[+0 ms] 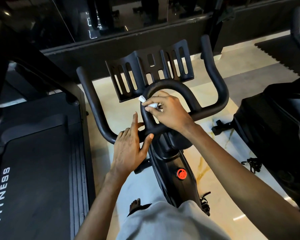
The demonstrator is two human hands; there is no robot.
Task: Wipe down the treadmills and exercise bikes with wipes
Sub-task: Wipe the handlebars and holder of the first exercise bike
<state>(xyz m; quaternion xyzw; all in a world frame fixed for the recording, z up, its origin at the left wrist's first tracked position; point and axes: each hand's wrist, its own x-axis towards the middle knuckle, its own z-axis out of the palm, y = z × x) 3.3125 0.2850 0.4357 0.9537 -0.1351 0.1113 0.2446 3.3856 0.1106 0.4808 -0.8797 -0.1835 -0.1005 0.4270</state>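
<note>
at the far left one black treadmill (33,161) is seen, its dark belt edged by ribbed side rails and marked with the white word "fitness". just right of it, one black exercise bike (171,161) is placed in the middle of the view, on a pale marbled floor (215,149) veined with gold. its handlebar (97,101) is matte and padded, with two outer horns turned up and away and one rounded loop at the centre. behind the loop a slotted black device holder (149,66) is mounted.

the left hand (128,149) is laid on the crossbar near the base of the loop, fingers straight and loosely spread, the thumb set against the bar; nothing is held in it. one wipe (151,105), small, white and crumpled into a wad, is pressed against the left side of the centre loop. it is pinched between the curled fingers and thumb of the right hand (168,110), which is reached across from the right.

lower on the frame one red knob (181,174) is seen. one bare foot (134,205) is planted on the floor beside the frame.

at the right edge a second bike (275,132) is partly shown, black and bulky, well apart from the wipe. two hands, one wipe, one treadmill and two bikes are counted in all.
</note>
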